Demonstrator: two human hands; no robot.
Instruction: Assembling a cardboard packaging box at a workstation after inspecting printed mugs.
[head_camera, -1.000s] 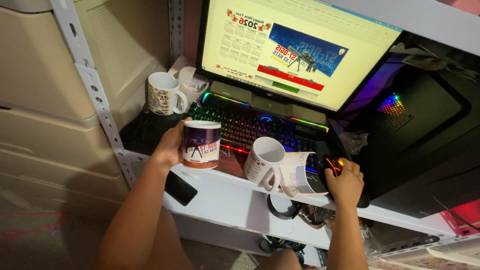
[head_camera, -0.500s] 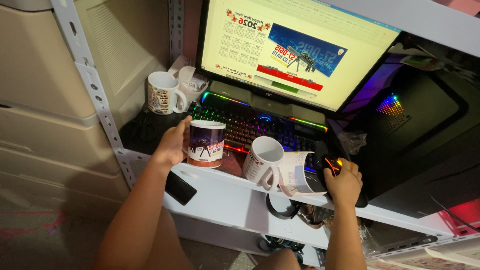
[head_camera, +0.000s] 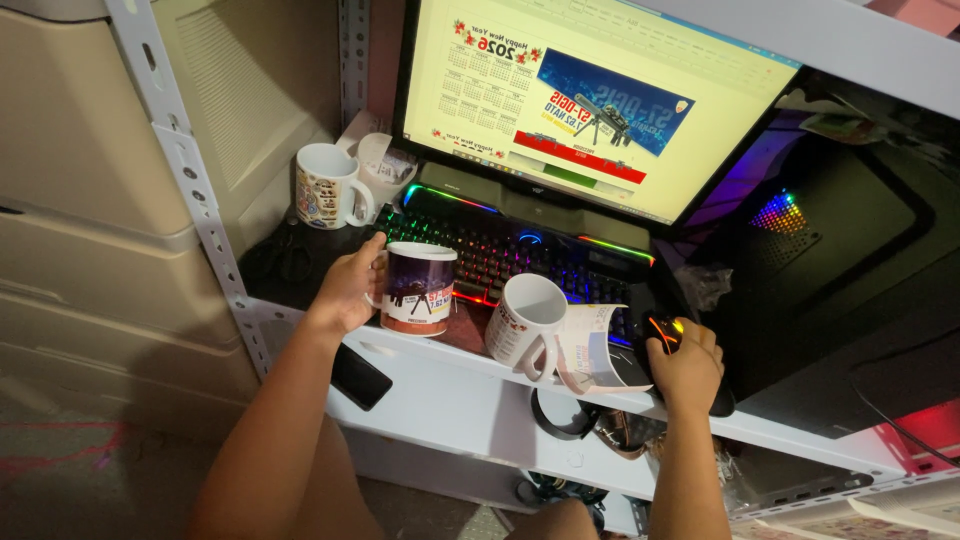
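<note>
Left hand (head_camera: 345, 290) grips the printed mug (head_camera: 417, 290) by its handle, at the near left of the shelf (head_camera: 450, 385); keep it upright, clear of the keyboard (head_camera: 520, 260). Right hand (head_camera: 685, 365) curls over the mouse (head_camera: 662, 330).

A wide monitor screen (head_camera: 590, 100) is set upright at the back of the shelf behind the lit keyboard; a pale yellow page is shown on it, with a calendar grid at its left, a blue banner picture, and red and green bars beneath
</note>
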